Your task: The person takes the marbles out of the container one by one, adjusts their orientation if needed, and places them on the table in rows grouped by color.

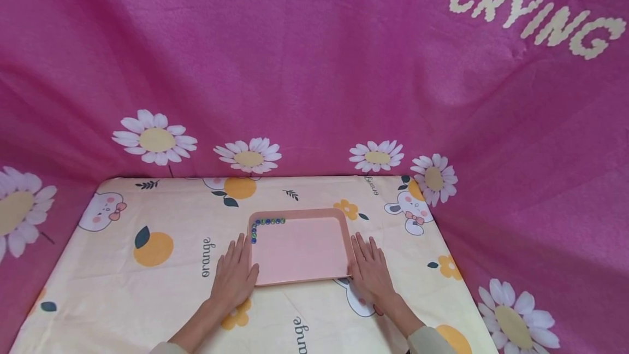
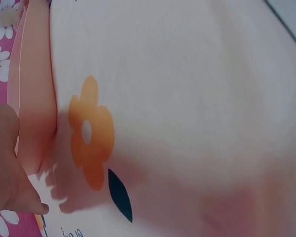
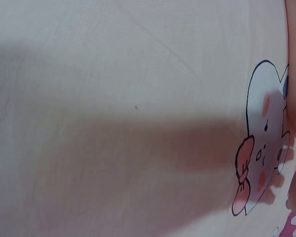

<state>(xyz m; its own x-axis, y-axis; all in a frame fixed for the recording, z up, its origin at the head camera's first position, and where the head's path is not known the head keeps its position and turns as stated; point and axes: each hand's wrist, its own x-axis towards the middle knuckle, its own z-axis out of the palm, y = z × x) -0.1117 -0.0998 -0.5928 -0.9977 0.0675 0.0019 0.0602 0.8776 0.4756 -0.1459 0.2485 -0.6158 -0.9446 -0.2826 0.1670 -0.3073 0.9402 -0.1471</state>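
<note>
A shallow pink tray (image 1: 304, 250) is on the cloth between the two hands. Small round blue and green marbles (image 1: 267, 222) sit in its far left corner, in a row along the far wall and down the left wall. With fingers straight, my left hand (image 1: 235, 275) touches the tray's left side, its thumb near the front corner. On the opposite side my right hand (image 1: 371, 273) lies against the tray's wall, fingers extended. The left wrist view shows the tray's outer wall (image 2: 37, 89) beside the left hand; the right wrist view catches only a sliver of the tray.
A cream cloth (image 1: 172, 310) printed with oranges, flowers and rabbits covers the table. Magenta fabric (image 1: 314, 70) with white daisies hangs behind it and along both sides.
</note>
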